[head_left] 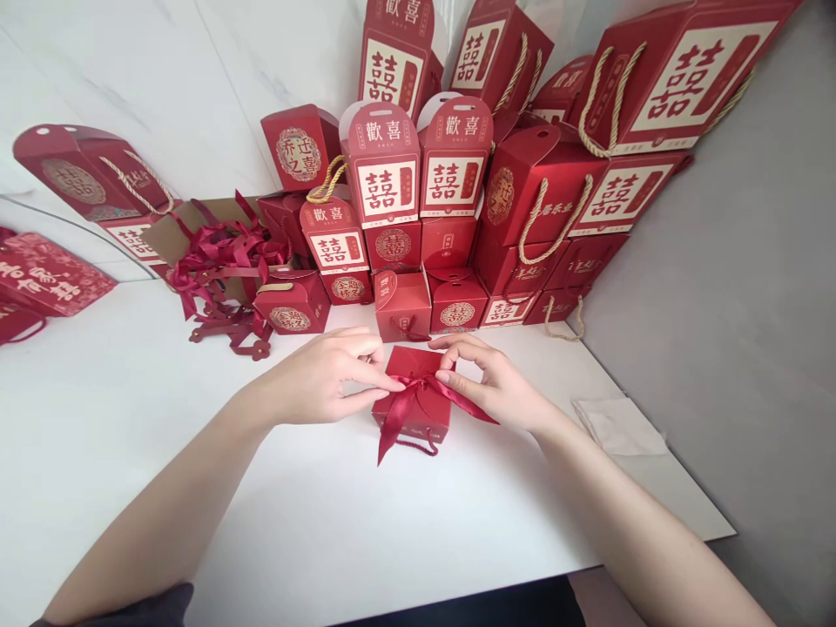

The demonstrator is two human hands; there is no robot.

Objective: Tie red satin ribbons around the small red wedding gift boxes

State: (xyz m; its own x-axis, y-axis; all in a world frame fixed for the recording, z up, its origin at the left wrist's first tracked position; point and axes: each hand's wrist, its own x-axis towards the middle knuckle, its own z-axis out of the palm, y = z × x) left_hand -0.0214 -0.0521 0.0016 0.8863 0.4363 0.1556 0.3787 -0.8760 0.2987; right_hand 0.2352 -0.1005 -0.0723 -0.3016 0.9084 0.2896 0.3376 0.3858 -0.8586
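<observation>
A small red gift box (pixel 421 428) stands upright on the white table, its top flaps folded together. Across its top lies a shiny dark red ribbon (pixel 395 427) tied in a bow, with one tail hanging over the front and the other stretching to the right. My left hand (pixel 320 374) pinches the bow's left side between thumb and index finger. On the opposite side, my right hand (pixel 493 379) pinches the ribbon near the knot, its other fingers curled above the box. A dark red cord handle (pixel 418 447) hangs at the box's front.
Stacked red gift boxes (pixel 457 178) line the wall behind. An open carton (pixel 166 231) at back left spills loose red ribbons (pixel 228 252). Red bags (pixel 56 274) lie at far left. White tissue (pixel 620 427) rests near the table's right edge, beside a grey wall.
</observation>
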